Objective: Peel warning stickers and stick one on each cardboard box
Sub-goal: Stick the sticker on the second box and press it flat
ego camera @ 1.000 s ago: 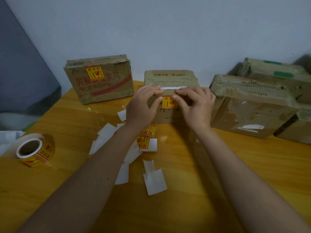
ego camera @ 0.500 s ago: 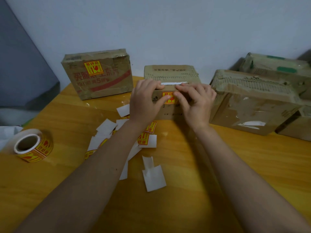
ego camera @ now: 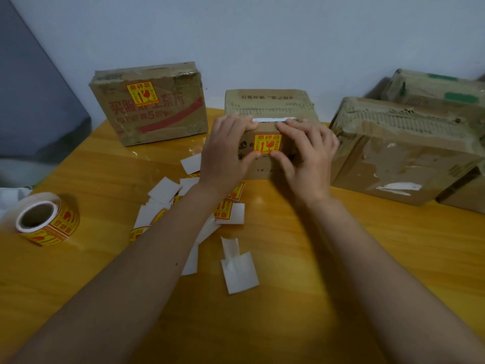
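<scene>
A small cardboard box (ego camera: pixel 267 103) stands at the middle of the table with a yellow-and-red warning sticker (ego camera: pixel 267 143) on its front face. My left hand (ego camera: pixel 225 153) and my right hand (ego camera: pixel 307 158) rest on the box, fingers over its top edge, both thumbs pressing at the sticker's lower corners. A larger box (ego camera: pixel 157 111) at the back left carries its own warning sticker (ego camera: pixel 140 93). Two more boxes, a front one (ego camera: pixel 401 156) and a rear one (ego camera: pixel 435 88), sit at the right with no sticker visible. The sticker roll (ego camera: pixel 44 219) lies at the left.
Several white backing papers (ego camera: pixel 240 269) and loose stickers (ego camera: pixel 223 210) are scattered on the wooden table (ego camera: pixel 341 258) under my left forearm. A wall rises right behind the boxes. A dark panel (ego camera: pixel 31 101) stands at the far left.
Both thumbs have slid down from the sticker's middle to its lower corners, and the whole sticker now shows. The camera view has shifted slightly.
</scene>
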